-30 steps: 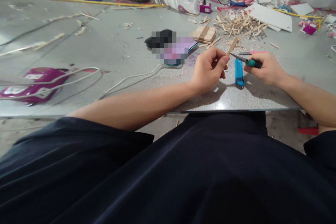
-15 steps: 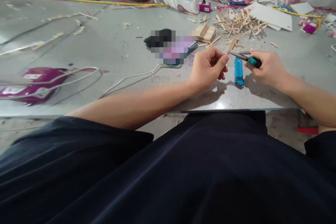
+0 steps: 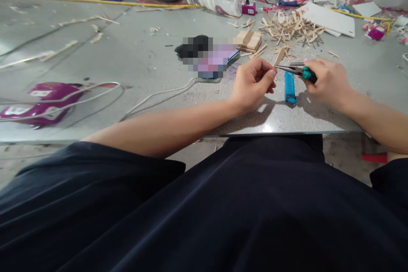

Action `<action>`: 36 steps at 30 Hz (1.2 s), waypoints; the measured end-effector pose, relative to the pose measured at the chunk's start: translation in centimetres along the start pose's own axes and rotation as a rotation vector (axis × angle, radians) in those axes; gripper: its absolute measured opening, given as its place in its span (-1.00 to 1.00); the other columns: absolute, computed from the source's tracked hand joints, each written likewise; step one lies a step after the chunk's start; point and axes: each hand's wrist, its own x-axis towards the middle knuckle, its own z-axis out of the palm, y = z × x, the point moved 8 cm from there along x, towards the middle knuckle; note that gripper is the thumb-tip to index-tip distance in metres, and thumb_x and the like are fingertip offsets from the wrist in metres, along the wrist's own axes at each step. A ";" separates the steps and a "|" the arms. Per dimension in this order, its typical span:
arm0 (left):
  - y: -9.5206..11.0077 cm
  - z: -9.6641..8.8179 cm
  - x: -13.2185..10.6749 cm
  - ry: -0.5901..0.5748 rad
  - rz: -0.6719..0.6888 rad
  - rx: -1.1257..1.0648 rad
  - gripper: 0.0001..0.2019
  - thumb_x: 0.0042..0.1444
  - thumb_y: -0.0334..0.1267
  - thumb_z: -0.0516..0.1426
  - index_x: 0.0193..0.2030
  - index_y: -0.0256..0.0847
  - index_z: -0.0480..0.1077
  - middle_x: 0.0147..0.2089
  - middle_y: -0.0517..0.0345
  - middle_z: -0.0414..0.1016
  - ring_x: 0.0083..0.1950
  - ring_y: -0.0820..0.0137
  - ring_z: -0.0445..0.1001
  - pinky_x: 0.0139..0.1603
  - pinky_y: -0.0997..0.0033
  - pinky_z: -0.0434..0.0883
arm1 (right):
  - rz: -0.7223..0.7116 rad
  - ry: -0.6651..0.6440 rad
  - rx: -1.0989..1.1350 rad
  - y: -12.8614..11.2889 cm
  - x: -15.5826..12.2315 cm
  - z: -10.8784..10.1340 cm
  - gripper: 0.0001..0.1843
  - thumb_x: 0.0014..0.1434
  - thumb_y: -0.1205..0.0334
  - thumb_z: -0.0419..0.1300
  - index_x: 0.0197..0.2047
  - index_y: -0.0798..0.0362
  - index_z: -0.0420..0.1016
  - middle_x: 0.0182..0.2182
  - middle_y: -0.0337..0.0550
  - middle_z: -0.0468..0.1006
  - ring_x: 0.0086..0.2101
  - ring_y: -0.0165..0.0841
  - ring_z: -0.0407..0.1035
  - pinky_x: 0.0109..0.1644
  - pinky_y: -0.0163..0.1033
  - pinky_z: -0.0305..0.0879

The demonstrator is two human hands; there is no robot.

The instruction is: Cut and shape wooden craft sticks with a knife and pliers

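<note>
Between the thumb and fingers of my left hand (image 3: 254,81) is a flat wooden craft stick (image 3: 279,57), tilted up and away from me. My right hand (image 3: 330,80) is closed round the teal and black handles of long-nose pliers (image 3: 295,69). Their thin metal tips reach the stick's edge just above my left fingertips; whether the jaws grip it I cannot tell. Under the pliers a blue plastic holder or tool (image 3: 290,88) lies on the table. A grey blade-like piece with a pink end lies partly behind the pliers and my right hand.
Beyond my hands lie a heap of wooden sticks (image 3: 295,27) and a stack of flat sticks (image 3: 251,41). A phone with a purple screen (image 3: 213,61), a black object (image 3: 193,46) and a white cable are left of them. A purple power strip (image 3: 47,102) lies far left.
The pliers have shifted slightly left and down along the stick, toward my left fingertips. My left hand has barely moved.
</note>
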 end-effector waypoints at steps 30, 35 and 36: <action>0.0 0.5 -0.4 -0.047 -0.067 -0.028 -0.81 0.55 -0.18 0.26 -0.16 -0.10 0.42 -0.46 0.33 0.48 -0.53 0.52 0.52 -0.55 0.58 0.50 | 0.052 -0.413 0.692 -0.1 0.8 2.4 -0.44 0.29 -0.34 0.52 -0.40 -0.07 0.55 -0.54 -0.25 0.49 -0.49 -0.32 0.31 -0.33 -0.07 0.17; 0.1 0.5 -0.5 -0.048 -0.048 -0.035 -0.82 0.54 -0.18 0.26 -0.15 -0.09 0.43 -0.47 0.33 0.46 -0.56 0.51 0.51 -0.57 0.56 0.49 | 0.060 -0.425 0.680 -0.3 0.8 2.3 -0.53 0.32 -0.22 0.49 -0.40 -0.08 0.55 -0.53 -0.24 0.51 -0.48 -0.30 0.32 -0.31 -0.05 0.18; 0.1 0.5 -0.5 -0.048 -0.047 -0.037 -0.83 0.53 -0.21 0.25 -0.15 -0.09 0.43 -0.47 0.33 0.46 -0.56 0.51 0.51 -0.57 0.57 0.48 | 0.063 -0.422 0.667 -0.4 0.8 2.3 -0.55 0.33 -0.18 0.48 -0.40 -0.08 0.54 -0.52 -0.25 0.49 -0.47 -0.30 0.31 -0.30 -0.05 0.17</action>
